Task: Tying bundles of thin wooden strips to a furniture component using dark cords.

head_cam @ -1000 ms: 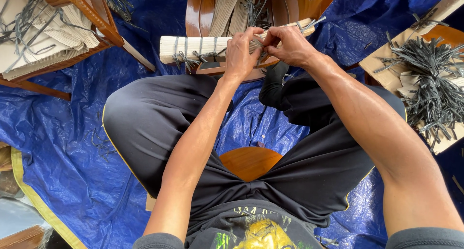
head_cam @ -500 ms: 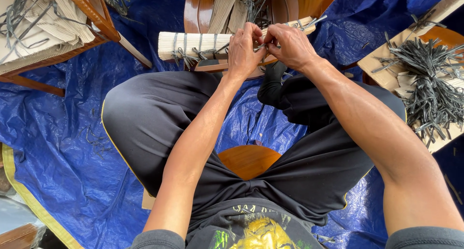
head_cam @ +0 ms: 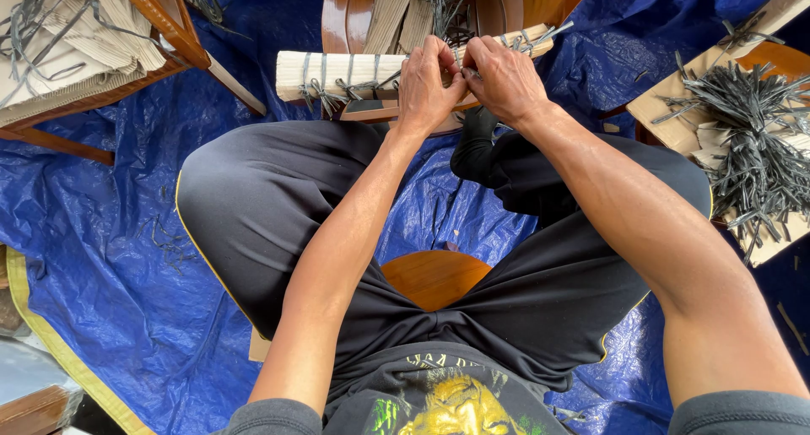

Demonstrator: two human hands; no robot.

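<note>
Two hands meet at twelve o'clock over a pale slatted bundle [head_cam: 354, 68] lashed with grey strips: left hand [head_cam: 429, 85] and right hand [head_cam: 506, 81], fingers curled together pinching a strip mostly hidden beneath them, loose grey strips [head_cam: 751, 148] heaped at two o'clock.

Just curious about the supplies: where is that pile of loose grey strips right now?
The pile of grey strips lies on a wooden board at the right edge of the head view, beyond the person's right knee, on the blue tarp.

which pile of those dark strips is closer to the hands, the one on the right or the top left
Neither: the nearest dark ties wrap the pale bundle both hands grip.
</note>
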